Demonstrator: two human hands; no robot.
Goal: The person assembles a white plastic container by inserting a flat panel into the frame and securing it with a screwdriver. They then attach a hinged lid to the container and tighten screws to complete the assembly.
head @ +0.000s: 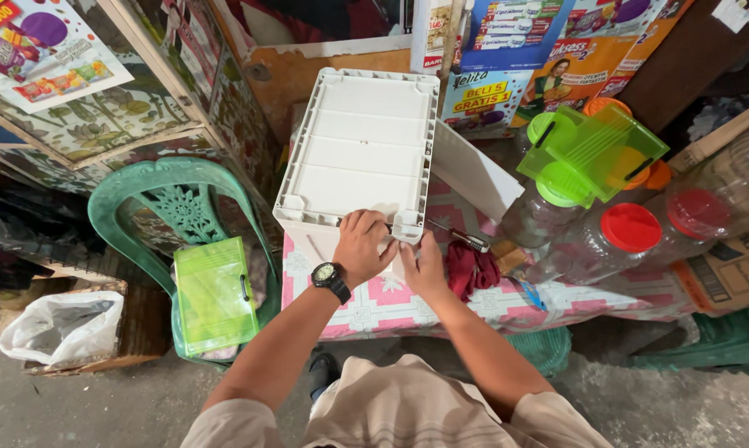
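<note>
The head view looks down on a white ribbed plastic cabinet frame (359, 149) lying on a tabletop covered with a pink patterned cloth (391, 307). The left hand (362, 246), with a black wristwatch (330, 278) on its wrist, is closed around the dark handle of a screwdriver (453, 236) whose metal shaft lies across the frame's near right corner. The right hand (426, 267) rests just below that corner, fingers curled against the frame's edge; whether it pinches anything there I cannot tell. A loose white flat plastic panel (472, 170) leans against the frame's right side, and a dark red rag (471, 267) lies on the cloth just beside the right hand.

To work this corner well, the tool probably needs to sit square in whatever it drives, with the right hand steadying the frame so it does not slide on the cloth.

To the right stand clear plastic jars with red lids (632, 228) and a translucent green plastic drawer (594, 149); at left, a green plastic chair (179, 207) carries another green drawer front (215, 294).
</note>
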